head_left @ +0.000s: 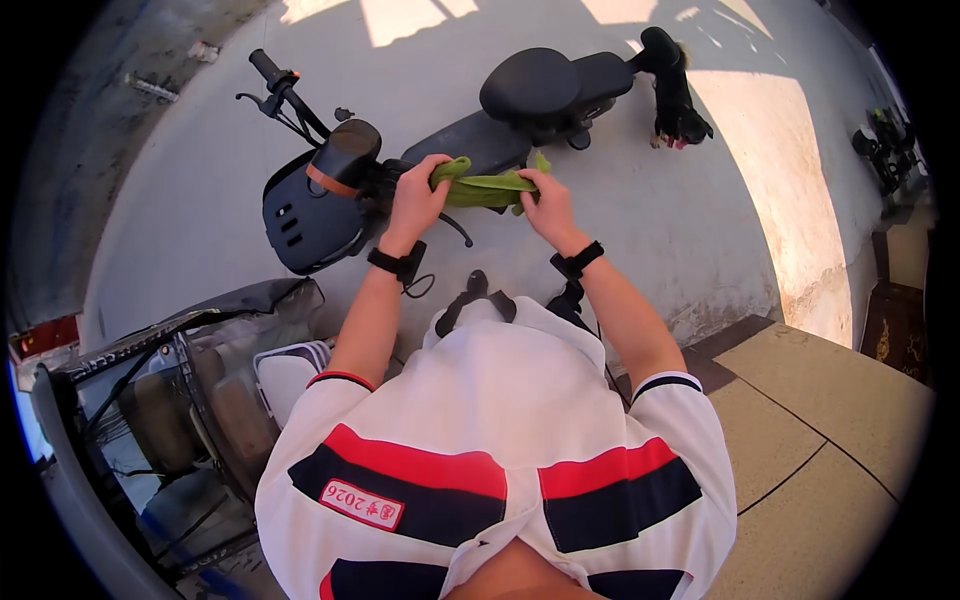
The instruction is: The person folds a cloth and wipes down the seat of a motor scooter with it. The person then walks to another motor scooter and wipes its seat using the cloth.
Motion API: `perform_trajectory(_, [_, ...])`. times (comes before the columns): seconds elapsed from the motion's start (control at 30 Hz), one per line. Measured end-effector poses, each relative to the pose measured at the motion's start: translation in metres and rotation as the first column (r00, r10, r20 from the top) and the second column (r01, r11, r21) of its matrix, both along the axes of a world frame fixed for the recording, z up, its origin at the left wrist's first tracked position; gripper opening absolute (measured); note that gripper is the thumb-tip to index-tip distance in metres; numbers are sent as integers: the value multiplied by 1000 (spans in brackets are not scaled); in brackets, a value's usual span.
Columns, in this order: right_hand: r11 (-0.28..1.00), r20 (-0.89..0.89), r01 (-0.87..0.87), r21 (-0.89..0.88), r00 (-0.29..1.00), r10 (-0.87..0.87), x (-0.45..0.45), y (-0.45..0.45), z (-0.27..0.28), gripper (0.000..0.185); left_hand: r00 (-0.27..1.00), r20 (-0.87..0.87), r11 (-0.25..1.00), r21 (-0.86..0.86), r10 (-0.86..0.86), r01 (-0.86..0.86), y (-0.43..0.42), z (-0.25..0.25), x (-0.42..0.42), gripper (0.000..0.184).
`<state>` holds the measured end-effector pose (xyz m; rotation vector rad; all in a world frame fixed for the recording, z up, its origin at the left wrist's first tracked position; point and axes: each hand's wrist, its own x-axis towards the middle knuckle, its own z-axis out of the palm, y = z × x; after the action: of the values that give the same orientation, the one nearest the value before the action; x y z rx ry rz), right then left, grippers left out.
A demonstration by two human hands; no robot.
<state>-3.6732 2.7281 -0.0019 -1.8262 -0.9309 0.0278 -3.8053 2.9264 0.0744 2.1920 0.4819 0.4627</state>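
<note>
A green cloth (pixel 488 190) is stretched between my two hands, bunched and folded in the middle. My left hand (pixel 418 198) is closed on its left end, and my right hand (pixel 548 205) grips the right end, where a loose corner sticks up. Both wrists wear black bands. Just beyond the cloth stands a dark electric scooter (pixel 465 143), its basket and handlebar to the left, its black seat (pixel 530 85) to the upper right. The cloth hangs in front of the scooter's footboard; whether they touch, I cannot tell.
A black dog (pixel 678 105) is by the scooter's rear. At the lower left is a metal-framed cart (pixel 190 400) with containers. Tan tiles (pixel 810 430) form a raised edge at the lower right. Another dark vehicle (pixel 885 150) stands at the far right.
</note>
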Motion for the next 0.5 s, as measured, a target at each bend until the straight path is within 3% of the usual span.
perform_trajectory(0.23, [990, -37, 106, 90, 994, -103, 67, -80, 21, 30, 998, 50, 994, 110, -27, 22, -80, 25, 73, 24])
perform_trajectory(0.5, [985, -68, 168, 35, 984, -165, 117, -147, 14, 30, 992, -123, 1000, -5, -21, 21, -147, 32, 136, 25])
